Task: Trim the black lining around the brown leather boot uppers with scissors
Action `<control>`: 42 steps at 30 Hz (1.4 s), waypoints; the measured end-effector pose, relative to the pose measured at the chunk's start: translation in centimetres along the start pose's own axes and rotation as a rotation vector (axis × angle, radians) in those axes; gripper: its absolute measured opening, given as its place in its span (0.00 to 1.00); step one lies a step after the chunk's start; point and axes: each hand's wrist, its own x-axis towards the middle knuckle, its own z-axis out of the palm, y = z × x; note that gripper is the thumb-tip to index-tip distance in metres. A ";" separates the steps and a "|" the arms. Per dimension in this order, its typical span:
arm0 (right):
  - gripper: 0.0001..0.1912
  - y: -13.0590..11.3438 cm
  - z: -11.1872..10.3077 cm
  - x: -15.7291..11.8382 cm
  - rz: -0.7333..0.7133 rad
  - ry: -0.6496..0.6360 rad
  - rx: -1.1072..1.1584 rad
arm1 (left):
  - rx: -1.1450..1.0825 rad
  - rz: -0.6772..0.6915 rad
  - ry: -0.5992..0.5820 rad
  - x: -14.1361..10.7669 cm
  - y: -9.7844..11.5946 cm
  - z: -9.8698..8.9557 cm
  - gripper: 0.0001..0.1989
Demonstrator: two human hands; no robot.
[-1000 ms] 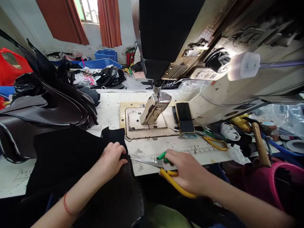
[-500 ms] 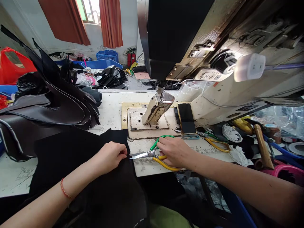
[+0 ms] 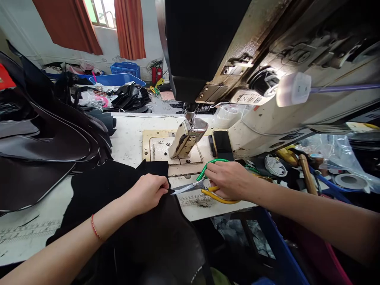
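My left hand (image 3: 150, 194) pinches the right edge of a dark piece of material (image 3: 97, 182), black on its upper part and dark brown and smooth nearer me. Fingers of my right hand (image 3: 227, 180) are wrapped round the scissors (image 3: 204, 185), which have one green and one yellow handle. The blades point left, slightly parted, with their tips close to my left fingertips at the material's edge. Whether the tips touch the material I cannot tell. Behind both hands stands the sewing machine's post (image 3: 187, 138).
The machine head (image 3: 208, 47) hangs overhead at centre right. A phone (image 3: 223, 145) leans beside the post. Dark brown stacked pieces (image 3: 44, 146) cover the table's left. A wooden handle (image 3: 307, 174) and a tape roll (image 3: 350, 181) lie at right. Below the table edge is a blue bin (image 3: 276, 237).
The view has shifted right. Both hands, the scissors and the material sit a little further right and closer to the post's base. Both grips look the same.
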 end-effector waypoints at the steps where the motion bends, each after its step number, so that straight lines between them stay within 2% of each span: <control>1: 0.03 0.1 -0.1 -0.1 0.002 -0.014 0.009 | -0.006 0.007 0.001 0.1 0.0 0.1 0.10; 6: 0.04 0.9 -0.5 -0.1 0.033 -0.130 0.071 | -0.025 0.019 0.009 0.2 0.1 0.4 0.09; 11: 0.05 1.6 -0.4 0.4 0.039 -0.193 0.112 | -0.040 0.023 0.019 0.3 0.1 0.6 0.08; 20: 0.08 1.2 -0.5 3.1 -0.129 -0.294 0.089 | -0.108 0.065 0.024 0.4 -0.1 1.0 0.08; 26: 0.09 1.3 -0.6 3.6 -0.198 -0.285 0.023 | -0.210 0.113 0.035 0.7 -0.5 1.4 0.07; 32: 0.09 0.7 -0.6 3.9 -0.168 -0.299 0.107 | -0.358 0.120 0.038 0.9 -1.0 1.5 0.05; 42: 0.08 -0.3 -0.4 5.1 -0.219 -0.291 0.214 | -0.562 0.105 0.008 0.9 -1.8 1.6 0.05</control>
